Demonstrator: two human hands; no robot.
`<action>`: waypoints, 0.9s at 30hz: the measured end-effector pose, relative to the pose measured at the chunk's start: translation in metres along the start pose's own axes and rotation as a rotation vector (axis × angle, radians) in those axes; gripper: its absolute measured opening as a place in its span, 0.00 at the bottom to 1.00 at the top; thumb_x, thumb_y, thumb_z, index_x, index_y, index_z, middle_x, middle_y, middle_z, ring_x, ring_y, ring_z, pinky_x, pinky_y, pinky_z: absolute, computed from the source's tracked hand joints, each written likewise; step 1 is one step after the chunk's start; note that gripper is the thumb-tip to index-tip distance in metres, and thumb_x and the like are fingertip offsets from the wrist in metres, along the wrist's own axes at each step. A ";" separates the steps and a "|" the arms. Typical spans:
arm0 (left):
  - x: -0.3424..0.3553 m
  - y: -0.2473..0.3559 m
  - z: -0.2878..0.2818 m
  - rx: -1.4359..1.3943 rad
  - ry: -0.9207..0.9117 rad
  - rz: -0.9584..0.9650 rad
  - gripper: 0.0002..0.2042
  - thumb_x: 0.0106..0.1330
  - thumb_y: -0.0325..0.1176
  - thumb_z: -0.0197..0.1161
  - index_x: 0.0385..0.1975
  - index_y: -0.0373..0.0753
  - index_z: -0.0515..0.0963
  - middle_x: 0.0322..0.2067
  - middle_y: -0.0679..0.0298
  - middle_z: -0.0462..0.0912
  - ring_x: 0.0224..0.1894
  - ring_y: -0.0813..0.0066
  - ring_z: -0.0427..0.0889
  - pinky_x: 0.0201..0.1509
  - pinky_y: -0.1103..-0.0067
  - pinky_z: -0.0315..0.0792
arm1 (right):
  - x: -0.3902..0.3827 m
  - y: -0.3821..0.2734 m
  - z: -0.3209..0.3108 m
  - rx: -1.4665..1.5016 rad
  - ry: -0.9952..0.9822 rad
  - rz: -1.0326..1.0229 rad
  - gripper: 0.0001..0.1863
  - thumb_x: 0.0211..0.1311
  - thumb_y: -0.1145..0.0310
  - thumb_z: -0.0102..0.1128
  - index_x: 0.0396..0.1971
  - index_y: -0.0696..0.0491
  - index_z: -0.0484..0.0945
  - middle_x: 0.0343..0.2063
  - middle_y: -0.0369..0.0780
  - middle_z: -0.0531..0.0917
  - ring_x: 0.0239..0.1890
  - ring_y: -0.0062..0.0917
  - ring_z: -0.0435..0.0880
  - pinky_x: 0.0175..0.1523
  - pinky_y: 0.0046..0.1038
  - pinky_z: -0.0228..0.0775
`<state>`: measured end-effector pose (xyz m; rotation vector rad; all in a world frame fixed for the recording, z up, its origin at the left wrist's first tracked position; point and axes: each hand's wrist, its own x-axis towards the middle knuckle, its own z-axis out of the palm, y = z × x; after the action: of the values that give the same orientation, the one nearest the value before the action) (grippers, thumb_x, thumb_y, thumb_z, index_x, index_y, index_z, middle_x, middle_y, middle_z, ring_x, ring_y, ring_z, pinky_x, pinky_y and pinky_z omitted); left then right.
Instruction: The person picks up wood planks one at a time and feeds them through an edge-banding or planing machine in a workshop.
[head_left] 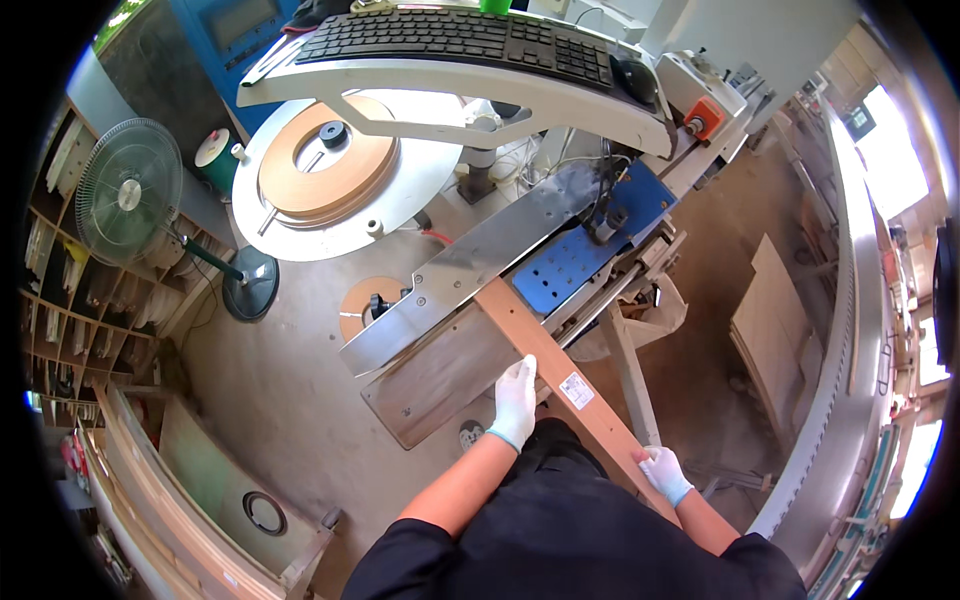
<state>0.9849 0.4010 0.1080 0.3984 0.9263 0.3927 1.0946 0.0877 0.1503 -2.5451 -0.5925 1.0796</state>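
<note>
A: Position of the workpiece?
B: Long, narrow, flat reddish-brown board (602, 425), running diagonally from the centre of the frame to the lower right. Its upper end lies beside the blue metal plate with dark round holes (560, 277) and at the silvery straight metal rail (450, 275); whether end and rail touch, cannot tell

A: State of the hands?
B: Left hand in a white glove (515, 402), centre of the frame, is at the board's left long edge; fingers partly hidden, so grasp or mere contact cannot be told. Right hand in a white glove (664, 474), lower right, grasps the right long edge nearer the body, fingertips over the top face

A: Estimated handling?
B: Judged stiff, like wood panel; moderate weight, awkward mainly through its length. Smooth face may slide a little under glove fabric; corners and edges probably chip before the middle breaks

A: Best hold?
B: Both long edges, hands well apart, fingers under for support, clear of the white rectangular paper label (577, 391)

A: Appearance?
B: Even reddish-brown top face, straight parallel sides, label stuck near mid-length with dark print; a small dark spot towards the upper end, nature unclear
</note>
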 end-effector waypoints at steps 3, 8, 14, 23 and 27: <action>0.015 -0.011 0.012 0.028 0.030 0.044 0.18 0.74 0.41 0.57 0.51 0.30 0.75 0.43 0.61 0.81 0.43 0.72 0.82 0.47 0.73 0.80 | 0.017 0.012 -0.014 0.053 -0.078 0.085 0.22 0.66 0.51 0.57 0.35 0.58 0.83 0.25 0.46 0.83 0.30 0.31 0.82 0.41 0.31 0.72; 0.028 -0.012 0.047 0.051 0.021 0.048 0.19 0.73 0.40 0.59 0.51 0.29 0.76 0.45 0.61 0.81 0.46 0.74 0.80 0.51 0.73 0.77 | 0.038 0.028 -0.041 0.135 -0.056 0.033 0.25 0.68 0.50 0.56 0.34 0.61 0.83 0.22 0.43 0.81 0.29 0.23 0.81 0.37 0.29 0.72; 0.063 -0.037 0.071 0.108 0.104 0.040 0.19 0.72 0.40 0.59 0.48 0.26 0.79 0.45 0.61 0.83 0.47 0.76 0.77 0.55 0.79 0.69 | 0.068 0.043 -0.072 0.192 -0.046 -0.015 0.27 0.69 0.49 0.56 0.25 0.62 0.77 0.17 0.38 0.75 0.23 0.20 0.71 0.31 0.29 0.66; 0.084 -0.037 0.137 0.269 0.069 0.133 0.18 0.73 0.39 0.57 0.45 0.26 0.79 0.42 0.62 0.83 0.46 0.76 0.77 0.53 0.77 0.69 | 0.113 0.095 -0.119 0.141 -0.103 -0.042 0.28 0.70 0.48 0.56 0.28 0.63 0.79 0.20 0.31 0.76 0.28 0.14 0.70 0.33 0.24 0.67; 0.111 -0.049 0.162 0.311 0.066 0.154 0.19 0.73 0.40 0.56 0.45 0.26 0.79 0.42 0.60 0.83 0.46 0.73 0.77 0.54 0.76 0.68 | 0.125 0.073 -0.144 0.299 -0.015 -0.028 0.30 0.69 0.45 0.56 0.23 0.61 0.77 0.19 0.32 0.75 0.25 0.15 0.68 0.30 0.24 0.64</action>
<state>1.1860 0.3872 0.0956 0.7482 1.0278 0.4041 1.2972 0.0674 0.1384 -2.2670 -0.4323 1.0878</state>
